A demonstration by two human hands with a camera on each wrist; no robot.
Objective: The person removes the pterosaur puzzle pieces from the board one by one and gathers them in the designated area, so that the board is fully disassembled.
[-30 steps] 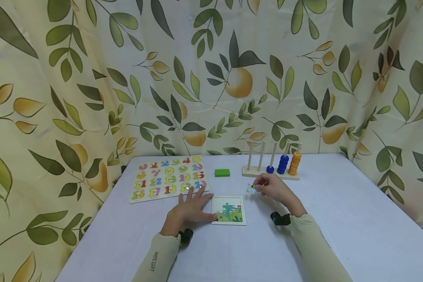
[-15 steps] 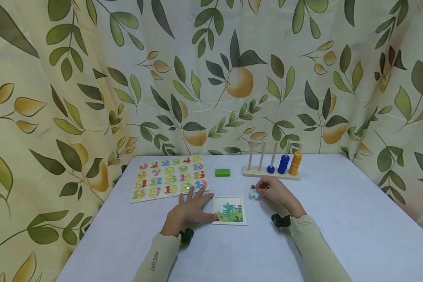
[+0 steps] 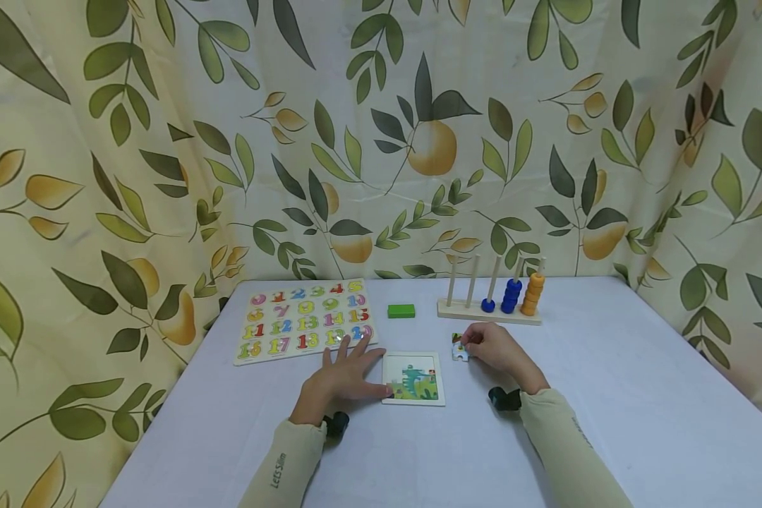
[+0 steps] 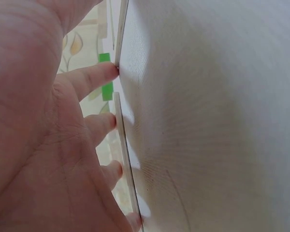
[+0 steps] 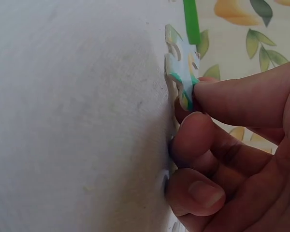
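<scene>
head view: right hand (image 3: 497, 349) pinches puzzle piece (image 3: 460, 349) (on table (image 3: 609, 395)); left hand (image 3: 339, 377) flat, fingers spread, beside puzzle tray (image 3: 414, 379).

A matt white cloth with a fine weave covers the tabletop (image 3: 609, 395). The puzzle piece (image 5: 183, 82) looks like printed card, slightly glossy. The ring stacker (image 3: 490, 310) at far right is pale bare wood with smooth painted beads. The number board (image 3: 305, 321) at far left is wood, painted glossy.
</scene>
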